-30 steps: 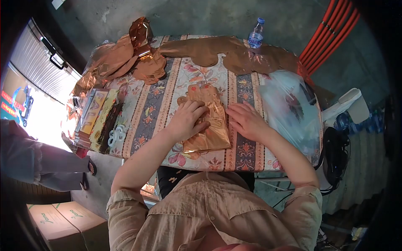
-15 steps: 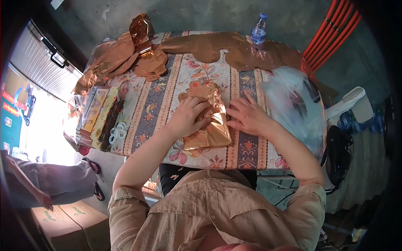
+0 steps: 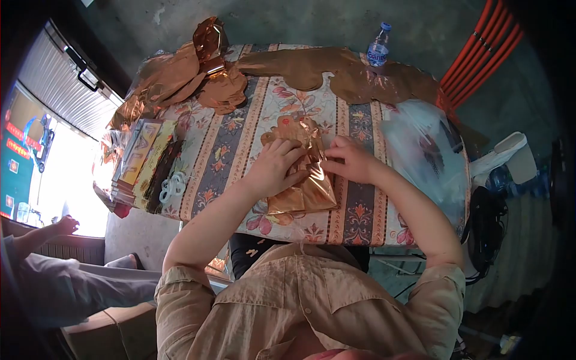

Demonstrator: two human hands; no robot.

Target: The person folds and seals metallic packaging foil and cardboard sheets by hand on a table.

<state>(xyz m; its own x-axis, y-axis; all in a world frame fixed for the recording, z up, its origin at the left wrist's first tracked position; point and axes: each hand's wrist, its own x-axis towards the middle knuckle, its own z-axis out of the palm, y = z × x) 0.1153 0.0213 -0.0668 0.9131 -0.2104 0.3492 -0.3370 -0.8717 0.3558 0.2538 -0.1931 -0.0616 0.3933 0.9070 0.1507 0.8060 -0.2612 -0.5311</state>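
Observation:
A folded piece of shiny copper-gold foil [image 3: 306, 197] lies near the table's front edge, with a scalloped top that bears a small red mark. My left hand [image 3: 276, 168] rests on the foil's left side, its fingers spread and pressing it flat. At the foil's right edge, my right hand [image 3: 351, 161] has its fingers curled together in a pinch, with part of the foil's edge between thumb and fingers.
More copper foil [image 3: 288, 63] stretches along the far edge, with a water bottle [image 3: 377, 48] behind it. Packets [image 3: 143, 157] and white rings [image 3: 173, 187] sit left, a clear plastic bag [image 3: 420, 150] right. Another person's leg [image 3: 102, 282] shows at lower left.
My right hand's spread fingers have closed in a pinch at the foil's edge. The other person at the left has moved, and an arm is now raised there.

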